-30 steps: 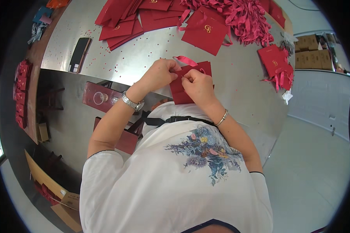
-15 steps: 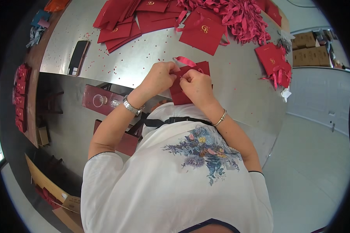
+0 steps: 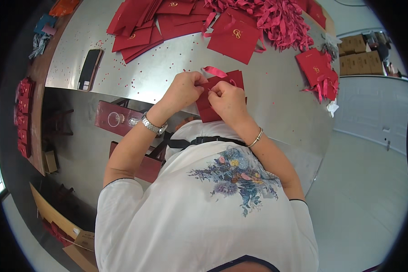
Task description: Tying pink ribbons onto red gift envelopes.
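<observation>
A red paper bag (image 3: 209, 112) lies at the near edge of the metal table, beneath both my hands. My left hand (image 3: 188, 89) is pinched at the bag's upper left side. At its middle, my right hand (image 3: 227, 99) is also closed in a pinch. A pink-red ribbon (image 3: 215, 71) sticks out beyond the fingers, over the bag's top edge. The fingertips seem to grip the ribbon, though the exact hold is too small to make out. Just beyond lies another red bag (image 3: 234, 38) with a gold emblem and ribbon handles.
Flat red bags (image 3: 143, 34) are stacked at the far left, and a heap of ribbons (image 3: 283, 22) lies at the far right. A ribboned red bag (image 3: 313, 68) rests by the right edge. A phone (image 3: 90, 69) lies at left among scattered red dots. Below stands a stool (image 3: 105, 119) with clear cups.
Both hands keep nearly the same pinched pose over the bag. The whole view has shifted very slightly; nothing has been taken up or let go.
</observation>
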### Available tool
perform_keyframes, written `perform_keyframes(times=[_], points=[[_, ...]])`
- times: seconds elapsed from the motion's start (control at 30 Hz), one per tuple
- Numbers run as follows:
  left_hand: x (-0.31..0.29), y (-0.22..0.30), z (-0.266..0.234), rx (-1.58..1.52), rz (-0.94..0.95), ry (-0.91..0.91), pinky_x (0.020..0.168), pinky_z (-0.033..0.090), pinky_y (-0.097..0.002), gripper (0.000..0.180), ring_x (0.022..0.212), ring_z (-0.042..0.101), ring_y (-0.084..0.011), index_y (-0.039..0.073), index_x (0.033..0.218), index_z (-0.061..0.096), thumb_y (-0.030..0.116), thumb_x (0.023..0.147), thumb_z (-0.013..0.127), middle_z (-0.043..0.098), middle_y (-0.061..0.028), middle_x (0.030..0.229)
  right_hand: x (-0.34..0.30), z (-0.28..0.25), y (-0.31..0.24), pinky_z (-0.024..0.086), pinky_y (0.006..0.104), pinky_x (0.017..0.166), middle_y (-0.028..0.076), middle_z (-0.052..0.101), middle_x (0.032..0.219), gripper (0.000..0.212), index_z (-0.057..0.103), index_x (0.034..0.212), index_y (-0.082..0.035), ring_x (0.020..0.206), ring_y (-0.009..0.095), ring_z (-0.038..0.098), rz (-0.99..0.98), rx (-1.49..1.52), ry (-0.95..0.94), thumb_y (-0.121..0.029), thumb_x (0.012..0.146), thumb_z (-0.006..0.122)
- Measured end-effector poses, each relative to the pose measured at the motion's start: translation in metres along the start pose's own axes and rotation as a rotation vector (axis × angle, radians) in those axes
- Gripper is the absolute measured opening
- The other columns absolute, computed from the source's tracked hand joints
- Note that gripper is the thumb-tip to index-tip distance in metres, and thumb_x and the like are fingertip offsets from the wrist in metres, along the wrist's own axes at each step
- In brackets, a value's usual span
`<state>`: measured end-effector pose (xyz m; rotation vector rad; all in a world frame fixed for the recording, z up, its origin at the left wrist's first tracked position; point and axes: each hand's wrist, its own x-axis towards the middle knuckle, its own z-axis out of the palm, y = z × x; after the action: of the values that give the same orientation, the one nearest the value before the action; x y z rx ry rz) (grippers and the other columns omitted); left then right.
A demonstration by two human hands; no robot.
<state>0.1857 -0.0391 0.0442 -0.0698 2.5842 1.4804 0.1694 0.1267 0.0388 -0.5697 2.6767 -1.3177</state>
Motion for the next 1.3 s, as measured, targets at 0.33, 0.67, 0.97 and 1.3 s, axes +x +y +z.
perform_keyframes(times=[0.33,0.67,0.97,1.3], points=[[-0.004,0.002,0.001,-0.021,0.004,0.036,0.075,0.051,-0.0352,0.020,0.080,0.065,-0.0311,-0.001,0.093,0.067,0.004,0.074,0.062,0.067,-0.0188,0.086,0.005,0.001,0.000,0.052,0.0430,0.064,0.017,0.064,0.066,0.009,0.063,0.071,-0.003,0.064,0.034,0.064,0.059,0.023,-0.053,-0.012,0.074,0.064],[-0.016,0.016,0.016,0.337,0.270,0.076,0.069,0.049,-0.0448,0.014,0.081,0.062,-0.0361,0.002,0.085,0.061,-0.001,0.073,0.055,0.063,-0.0180,0.083,0.014,-0.006,-0.021,0.052,0.0462,0.065,0.020,0.063,0.068,0.012,0.062,0.072,0.000,0.067,0.037,0.064,-0.051,-0.375,-0.069,-0.012,0.072,0.061],[-0.010,0.014,-0.005,0.027,0.072,-0.014,0.069,0.050,-0.0370,0.017,0.079,0.064,-0.0317,0.000,0.090,0.067,0.011,0.084,0.056,0.068,-0.0150,0.087,0.013,0.004,-0.005,0.051,0.0436,0.065,0.019,0.064,0.070,0.016,0.060,0.083,0.000,0.069,0.036,0.064,-0.047,-0.179,-0.055,-0.013,0.075,0.066],[0.012,0.009,-0.026,0.051,0.140,-0.230,0.065,0.052,-0.0305,0.017,0.065,0.063,-0.0183,0.001,0.092,0.069,0.010,0.085,0.057,0.066,-0.0120,0.073,0.011,-0.014,-0.007,0.049,0.0417,0.068,0.015,0.066,0.077,0.032,0.053,0.095,-0.001,0.074,0.032,0.065,-0.014,0.036,-0.230,-0.017,0.075,0.072]])
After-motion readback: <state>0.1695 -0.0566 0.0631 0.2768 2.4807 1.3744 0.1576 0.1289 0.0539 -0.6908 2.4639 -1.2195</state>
